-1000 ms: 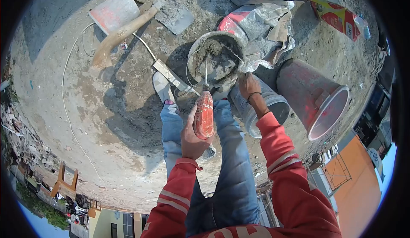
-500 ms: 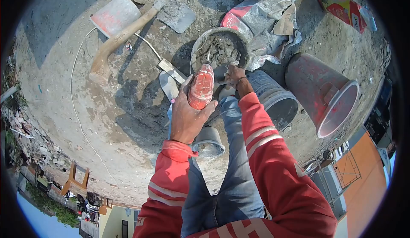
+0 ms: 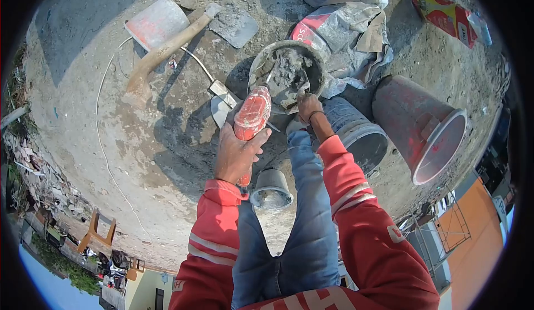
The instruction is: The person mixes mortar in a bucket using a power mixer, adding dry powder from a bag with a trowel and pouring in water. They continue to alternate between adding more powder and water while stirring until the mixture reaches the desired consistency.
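My left hand (image 3: 236, 153) is closed around a red power drill (image 3: 253, 114), dusted with grey. Its metal shaft reaches into a round bucket (image 3: 256, 60) of thick, lumpy grey mortar (image 3: 288, 68). At the bucket's near right rim, my right hand (image 3: 309, 106) is closed on a thin-necked tool that looks like a trowel (image 3: 305, 86). Its handle is hidden in the fist, and mortar hides much of its blade. Left of the drill lies a pale flat blade (image 3: 219, 111) beside a white power strip (image 3: 223, 93).
Right of the mortar bucket lie a tipped grey bucket (image 3: 364, 143) and a large red-stained bucket (image 3: 414, 126). A small bucket (image 3: 271, 190) stands between my legs. Torn cement bags (image 3: 345, 37) lie beyond. At left are a curved wooden handle (image 3: 161, 54), an overturned pail (image 3: 158, 22) and a cord (image 3: 98, 112).
The drill and my left hand have shifted slightly left, with the drill's body tilted more. My right hand has drawn a little toward me, and the mortar now looks heaped differently.
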`<action>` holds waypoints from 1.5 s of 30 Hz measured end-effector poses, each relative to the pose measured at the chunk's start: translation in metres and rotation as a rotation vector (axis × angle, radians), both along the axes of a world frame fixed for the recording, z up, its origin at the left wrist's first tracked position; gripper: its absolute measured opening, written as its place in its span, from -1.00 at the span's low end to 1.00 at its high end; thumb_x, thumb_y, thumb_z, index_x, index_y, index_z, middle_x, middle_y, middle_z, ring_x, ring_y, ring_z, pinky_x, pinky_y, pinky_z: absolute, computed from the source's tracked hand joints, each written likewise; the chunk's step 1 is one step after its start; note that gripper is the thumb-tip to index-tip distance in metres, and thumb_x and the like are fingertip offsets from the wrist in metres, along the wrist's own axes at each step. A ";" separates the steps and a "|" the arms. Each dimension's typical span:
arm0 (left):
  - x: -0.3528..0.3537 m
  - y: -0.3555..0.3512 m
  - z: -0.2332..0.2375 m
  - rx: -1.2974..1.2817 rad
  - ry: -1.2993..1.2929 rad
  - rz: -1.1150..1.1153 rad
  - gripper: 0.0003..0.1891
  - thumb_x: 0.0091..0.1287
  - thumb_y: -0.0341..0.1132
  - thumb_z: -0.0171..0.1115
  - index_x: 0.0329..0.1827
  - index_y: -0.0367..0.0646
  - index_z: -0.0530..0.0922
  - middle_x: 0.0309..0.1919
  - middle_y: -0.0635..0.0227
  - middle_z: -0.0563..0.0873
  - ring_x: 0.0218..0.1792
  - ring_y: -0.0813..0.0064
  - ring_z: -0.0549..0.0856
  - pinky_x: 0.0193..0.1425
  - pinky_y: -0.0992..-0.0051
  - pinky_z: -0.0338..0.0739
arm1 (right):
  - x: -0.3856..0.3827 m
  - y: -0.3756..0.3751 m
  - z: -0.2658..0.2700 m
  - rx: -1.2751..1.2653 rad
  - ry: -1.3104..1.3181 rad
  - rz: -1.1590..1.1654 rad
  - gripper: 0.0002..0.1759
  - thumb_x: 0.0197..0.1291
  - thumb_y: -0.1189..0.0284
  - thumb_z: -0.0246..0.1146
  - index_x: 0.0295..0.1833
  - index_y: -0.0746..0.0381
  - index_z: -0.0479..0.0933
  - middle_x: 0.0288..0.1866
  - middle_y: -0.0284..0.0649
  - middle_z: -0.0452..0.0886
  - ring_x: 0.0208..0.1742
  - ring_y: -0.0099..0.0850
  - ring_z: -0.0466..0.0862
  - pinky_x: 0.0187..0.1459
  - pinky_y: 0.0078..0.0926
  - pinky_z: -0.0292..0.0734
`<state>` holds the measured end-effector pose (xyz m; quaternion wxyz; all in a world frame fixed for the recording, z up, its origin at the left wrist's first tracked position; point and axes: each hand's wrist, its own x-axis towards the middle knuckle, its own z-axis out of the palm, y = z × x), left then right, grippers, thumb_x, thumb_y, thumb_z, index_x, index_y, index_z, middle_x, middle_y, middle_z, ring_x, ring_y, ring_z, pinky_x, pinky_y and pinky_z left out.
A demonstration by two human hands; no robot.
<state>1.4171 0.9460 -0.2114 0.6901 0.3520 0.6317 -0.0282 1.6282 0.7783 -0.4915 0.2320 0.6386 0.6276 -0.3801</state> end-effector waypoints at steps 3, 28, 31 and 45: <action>0.005 -0.007 0.007 -0.047 0.008 0.019 -0.16 0.13 -0.30 0.57 0.48 -0.29 0.36 0.06 0.15 0.72 -0.21 0.43 0.77 -0.23 0.50 0.71 | -0.008 -0.017 0.055 0.090 0.030 -0.670 -0.55 0.41 0.15 0.17 0.08 0.32 0.65 -0.04 0.10 0.75 0.08 -0.02 0.78 0.13 -0.13 0.69; 0.056 -0.227 -0.026 0.360 0.115 -0.345 0.16 0.04 -0.45 0.48 0.73 0.13 0.00 0.28 -0.24 0.52 -0.08 -0.20 0.72 0.01 0.07 0.69 | -0.026 0.139 -0.017 0.143 -0.092 0.121 -0.67 0.45 0.30 0.03 -0.11 0.11 0.73 -0.12 -0.02 0.79 -0.07 -0.02 0.80 -0.06 -0.09 0.70; 0.042 -0.217 -0.019 0.308 0.070 -0.317 0.19 -0.01 -0.44 0.53 0.73 0.18 0.01 0.27 -0.19 0.52 -0.04 -0.22 0.72 0.04 0.06 0.70 | -0.010 0.124 0.020 0.100 -0.135 0.079 -0.66 0.47 0.30 0.01 -0.10 0.11 0.72 -0.05 -0.10 0.79 -0.05 -0.06 0.80 0.01 -0.11 0.69; 0.001 -0.172 -0.014 0.312 -0.088 0.002 0.05 0.06 -0.43 0.43 0.68 0.00 0.07 0.32 -0.07 0.53 0.15 -0.21 0.67 0.20 0.04 0.67 | 0.038 0.064 -0.002 0.042 0.021 0.213 -0.60 0.34 0.36 0.16 0.24 0.24 0.58 0.06 0.04 0.72 0.03 0.01 0.76 -0.03 -0.09 0.72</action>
